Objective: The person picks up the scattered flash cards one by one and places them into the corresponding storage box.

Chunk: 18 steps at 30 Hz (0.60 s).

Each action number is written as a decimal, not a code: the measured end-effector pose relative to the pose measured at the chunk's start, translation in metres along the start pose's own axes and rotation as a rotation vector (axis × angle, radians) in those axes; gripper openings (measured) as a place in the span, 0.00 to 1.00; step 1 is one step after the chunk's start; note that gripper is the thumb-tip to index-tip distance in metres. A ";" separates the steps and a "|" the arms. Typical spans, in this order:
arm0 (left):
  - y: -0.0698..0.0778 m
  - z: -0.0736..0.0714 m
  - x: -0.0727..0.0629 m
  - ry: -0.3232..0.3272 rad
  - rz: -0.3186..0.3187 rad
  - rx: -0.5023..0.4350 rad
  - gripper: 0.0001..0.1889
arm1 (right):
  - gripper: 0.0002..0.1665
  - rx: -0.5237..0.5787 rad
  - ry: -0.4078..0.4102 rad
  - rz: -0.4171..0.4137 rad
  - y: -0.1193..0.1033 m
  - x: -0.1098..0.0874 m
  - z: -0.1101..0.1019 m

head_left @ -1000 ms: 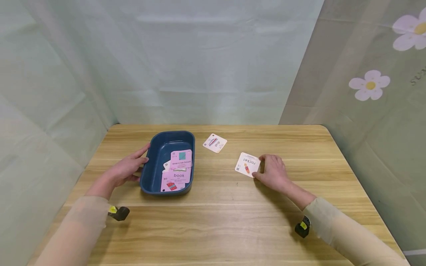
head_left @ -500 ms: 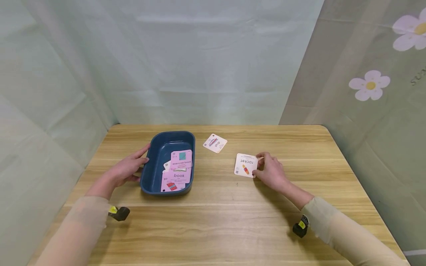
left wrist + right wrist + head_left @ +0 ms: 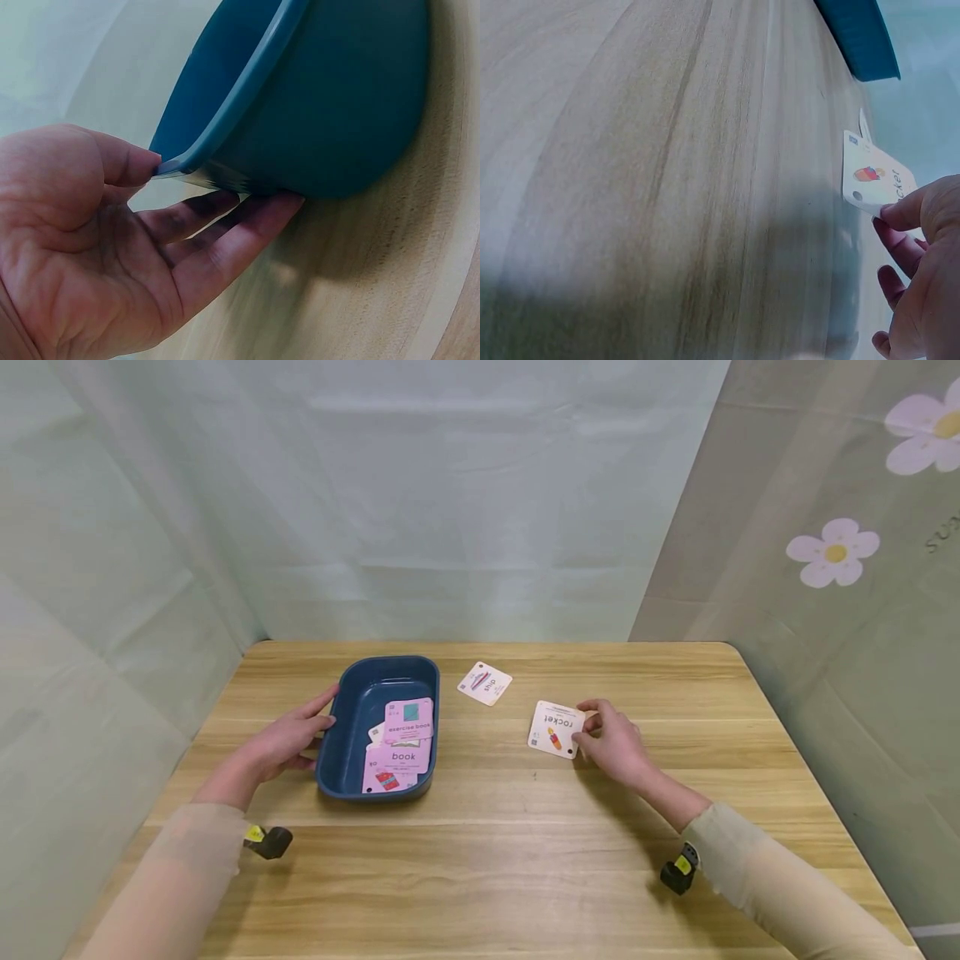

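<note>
My right hand (image 3: 613, 744) pinches the right edge of a square "rocket" flashcard (image 3: 552, 728) between thumb and fingers. In the right wrist view the flashcard (image 3: 873, 171) stands tilted above the wood, with a shadow below. At the left, my left hand (image 3: 291, 739) holds the side of a dark blue plastic basin (image 3: 325, 781). Seen from the left wrist, its thumb (image 3: 133, 162) is at the rim and the other fingers lie against the outer wall. Several flashcards overlap inside the basin, among them a pink "exercise book" card (image 3: 408, 718) and a "book" card (image 3: 403, 757).
A white "ship" flashcard (image 3: 485, 683) lies on the wooden table (image 3: 480, 877) to the right of the basin. Pale cloth (image 3: 465, 510) hangs behind the table and on both sides, with flowers printed on the right side.
The rocket card has turned and tilted in my right hand, first shifting slightly left and then up a little. My left hand and the basin have stayed put.
</note>
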<state>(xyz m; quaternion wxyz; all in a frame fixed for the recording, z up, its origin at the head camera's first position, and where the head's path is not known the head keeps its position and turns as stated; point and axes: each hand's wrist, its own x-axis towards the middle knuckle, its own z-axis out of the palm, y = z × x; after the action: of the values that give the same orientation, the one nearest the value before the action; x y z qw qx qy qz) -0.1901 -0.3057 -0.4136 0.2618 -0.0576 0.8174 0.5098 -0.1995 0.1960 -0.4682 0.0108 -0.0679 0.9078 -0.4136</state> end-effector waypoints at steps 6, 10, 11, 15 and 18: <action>0.000 0.000 0.000 0.001 -0.001 -0.002 0.35 | 0.25 -0.020 0.009 -0.014 -0.002 0.001 -0.002; -0.001 0.000 0.000 -0.002 0.010 -0.006 0.35 | 0.21 -0.033 0.019 -0.032 -0.001 0.001 -0.003; -0.001 0.000 0.000 -0.002 0.012 -0.008 0.35 | 0.20 -0.039 0.022 -0.039 0.000 0.001 -0.003; -0.001 0.000 0.000 -0.001 0.009 -0.016 0.35 | 0.16 -0.045 0.036 -0.050 0.001 0.002 -0.004; -0.001 0.000 0.000 -0.002 0.011 -0.015 0.35 | 0.15 -0.050 0.050 -0.047 0.001 0.003 -0.004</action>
<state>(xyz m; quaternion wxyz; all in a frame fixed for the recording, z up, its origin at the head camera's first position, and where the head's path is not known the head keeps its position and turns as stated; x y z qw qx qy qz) -0.1893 -0.3064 -0.4143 0.2594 -0.0544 0.8136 0.5174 -0.2026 0.1995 -0.4663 -0.0234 -0.0788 0.9160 -0.3926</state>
